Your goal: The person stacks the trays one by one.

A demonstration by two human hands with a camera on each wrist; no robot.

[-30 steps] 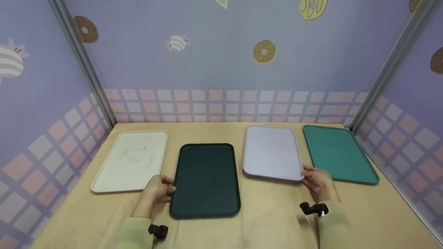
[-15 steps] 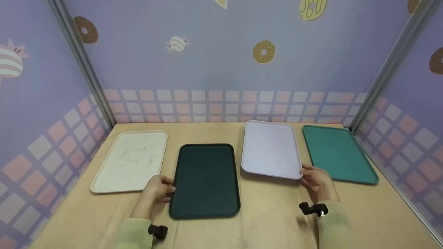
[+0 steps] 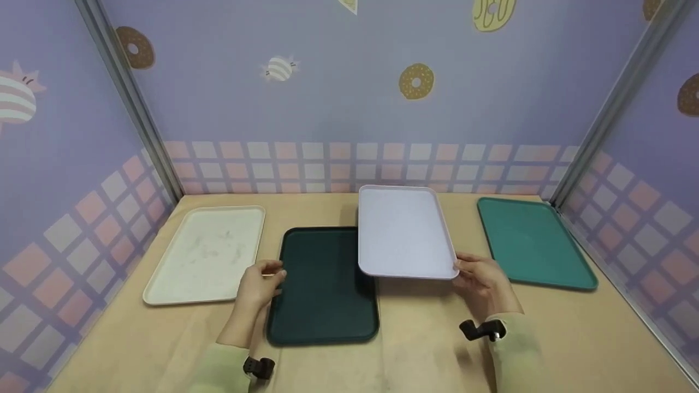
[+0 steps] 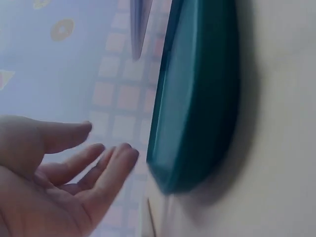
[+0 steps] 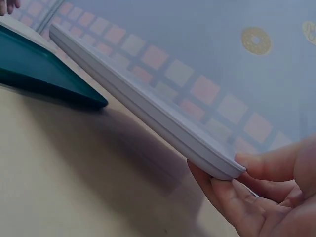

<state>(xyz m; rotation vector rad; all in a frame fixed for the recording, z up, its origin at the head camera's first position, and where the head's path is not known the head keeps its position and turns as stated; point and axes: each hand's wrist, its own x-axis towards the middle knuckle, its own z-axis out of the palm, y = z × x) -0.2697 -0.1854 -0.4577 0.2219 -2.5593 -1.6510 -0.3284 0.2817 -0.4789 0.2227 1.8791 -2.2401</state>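
Closest in, two pale green sleeves (image 3: 516,349) are reaching over the surface (image 3: 426,349), each with a small black camera (image 3: 483,330) sitting at the wrist. The left grip (image 3: 259,286) is hovering at the left side of the dark green tray (image 3: 319,300), thumb and fingers spread and holding nothing; in the left wrist view the fingertips are looking just short of the rim. The right grip (image 3: 483,275) is pinching the lavender tray (image 3: 404,232) at its near right corner, thumb on top and fingers underneath, the forearm angling forward and slightly inward.

That lavender tray is hanging clear of the surface, its left part overlapping the dark green one, a shadow spreading below. I'm judging it light and stiff, since one corner is bearing it without visible bending; it's probably being a little slippery, hardly fragile. I'd be favouring the middles of the long sides, as a corner pinch is likely letting it twist.

Farther off, a white tray (image 3: 213,256) is lying to the left and a teal tray (image 3: 535,240) to the right, while a patterned wall (image 3: 349,109) is standing behind.
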